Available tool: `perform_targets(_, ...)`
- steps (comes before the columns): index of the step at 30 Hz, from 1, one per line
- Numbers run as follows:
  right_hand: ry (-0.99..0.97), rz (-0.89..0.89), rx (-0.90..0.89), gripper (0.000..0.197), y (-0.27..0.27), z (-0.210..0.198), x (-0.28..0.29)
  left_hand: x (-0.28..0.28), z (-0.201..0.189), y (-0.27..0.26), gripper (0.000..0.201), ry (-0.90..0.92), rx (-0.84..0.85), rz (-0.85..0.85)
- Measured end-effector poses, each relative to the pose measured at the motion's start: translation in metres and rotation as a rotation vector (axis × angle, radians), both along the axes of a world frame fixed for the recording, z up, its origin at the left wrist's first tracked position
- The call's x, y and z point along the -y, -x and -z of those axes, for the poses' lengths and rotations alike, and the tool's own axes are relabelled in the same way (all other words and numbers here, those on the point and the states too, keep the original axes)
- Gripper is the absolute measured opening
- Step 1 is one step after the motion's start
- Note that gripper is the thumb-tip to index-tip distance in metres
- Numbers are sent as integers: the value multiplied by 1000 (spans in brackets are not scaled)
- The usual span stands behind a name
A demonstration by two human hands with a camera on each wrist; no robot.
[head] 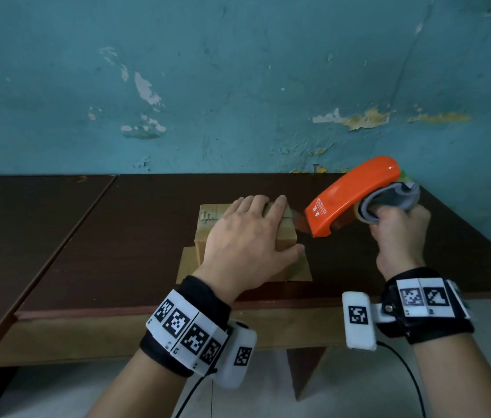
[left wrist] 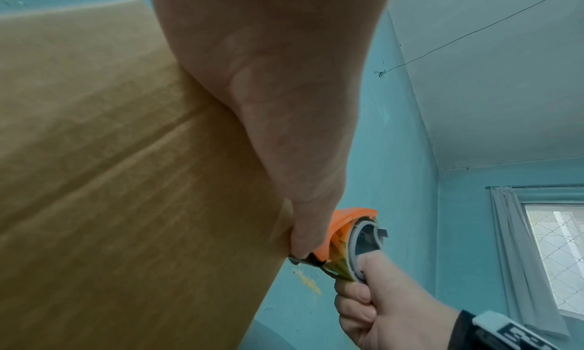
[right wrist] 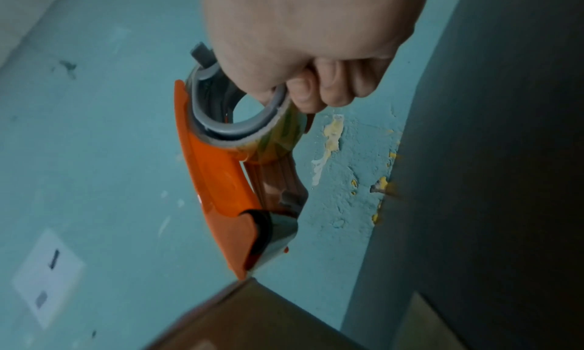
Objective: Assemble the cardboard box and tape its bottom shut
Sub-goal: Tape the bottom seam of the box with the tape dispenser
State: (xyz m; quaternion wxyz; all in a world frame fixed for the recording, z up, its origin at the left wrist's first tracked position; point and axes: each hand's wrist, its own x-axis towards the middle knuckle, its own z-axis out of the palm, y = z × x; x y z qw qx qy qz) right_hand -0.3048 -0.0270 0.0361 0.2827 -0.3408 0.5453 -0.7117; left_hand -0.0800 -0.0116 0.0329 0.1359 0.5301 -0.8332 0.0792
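Note:
A small brown cardboard box (head: 205, 224) stands on the dark table (head: 117, 236) with its closed flaps up and one lower flap (head: 187, 267) spread flat on the table. My left hand (head: 247, 233) lies flat on top of it, fingers straight, and the thumb runs down the right side; in the left wrist view the palm (left wrist: 284, 105) presses against the box (left wrist: 110, 180). My right hand (head: 401, 233) grips an orange tape dispenser (head: 350, 197) by its tape roll. The dispenser nose sits at the box's right top edge, close to my index fingertip. In the right wrist view the dispenser (right wrist: 218, 180) points down at a box corner (right wrist: 252, 318).
A peeling teal wall (head: 238, 86) rises right behind the table. The table's front edge (head: 147, 312) runs just under my wrists. A seam (head: 87, 212) divides the tabletop on the left. A curtained window (left wrist: 553, 255) is off to the right.

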Motion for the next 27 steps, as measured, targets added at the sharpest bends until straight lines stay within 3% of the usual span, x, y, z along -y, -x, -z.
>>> perform_targets(6, -21, -9, -146, 32, -6, 13, 5, -1, 0, 0, 91, 12, -7, -1)
perform_targets(15, -4, -5, -178, 37, -20, 14, 4, -2, -1, -1, 104, 4, 57, 24)
perform_targets(18, -15, -5, -87, 33, -23, 14, 3, -1, -1, -2, 103, 14, 86, 35)
perform_targets(24, -65, -143, 334, 20, -38, 18, 4, -1, 1, -1, 101, 23, 82, 23)
perform_targets(27, -173, -201, 337, 23, -40, 19, 7, -1, 1, -1, 100, 33, 71, 20)
